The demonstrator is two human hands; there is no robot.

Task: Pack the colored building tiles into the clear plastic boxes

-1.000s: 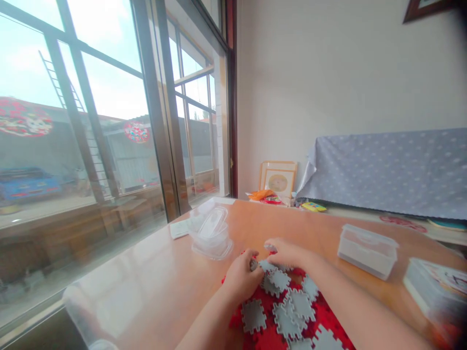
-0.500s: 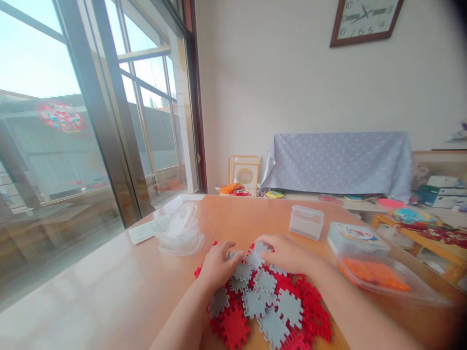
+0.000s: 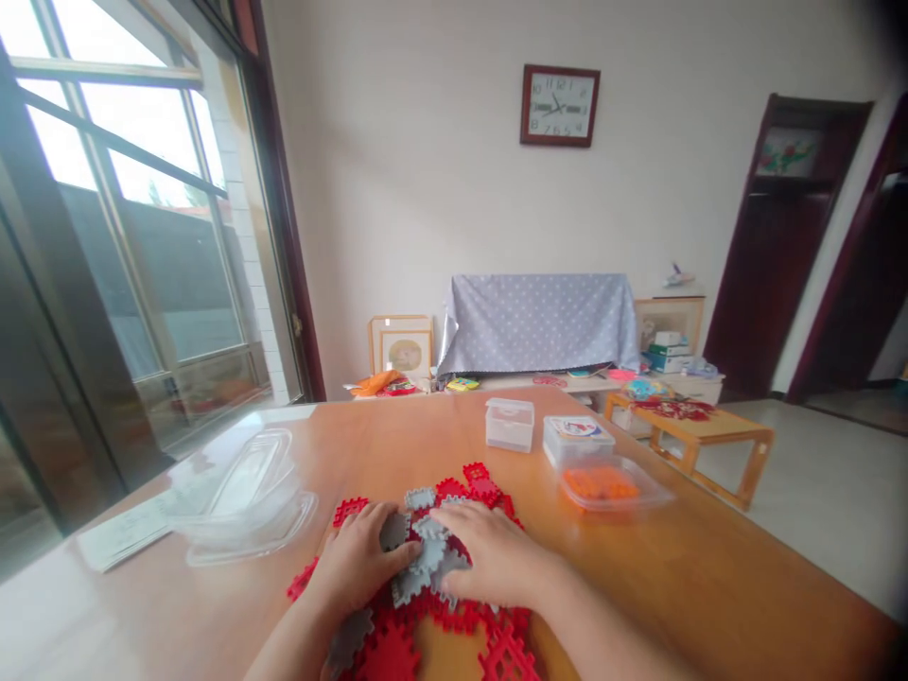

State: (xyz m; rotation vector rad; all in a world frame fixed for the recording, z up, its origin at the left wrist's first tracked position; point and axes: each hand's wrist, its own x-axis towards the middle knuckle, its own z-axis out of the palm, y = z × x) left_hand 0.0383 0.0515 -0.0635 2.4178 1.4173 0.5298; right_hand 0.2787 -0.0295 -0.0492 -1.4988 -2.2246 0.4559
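Note:
A pile of notched square tiles lies on the wooden table (image 3: pixel 369 440), some of them red tiles (image 3: pixel 390 653) and others grey tiles (image 3: pixel 426 558). My left hand (image 3: pixel 361 558) rests on the pile's left side, thumb and fingers apart around grey tiles. Across from it, my right hand (image 3: pixel 489 553) lies palm down over the right side, fingers spread on grey and red tiles. The tiles under both palms are hidden. Neither hand grips a single tile that I can make out.
Stacked clear plastic containers (image 3: pixel 248 501) stand at left beside a pale booklet (image 3: pixel 128 530). Toward the right back are a small clear box (image 3: pixel 509 426), a lidded box (image 3: pixel 578 440) and a tray of orange pieces (image 3: pixel 602 482). Beyond the table stands a low wooden stool (image 3: pixel 709 426).
The view has turned right, bringing a doorway into sight. My hands have drawn the grey tiles closer together, and my right hand has come down over tiles that were showing.

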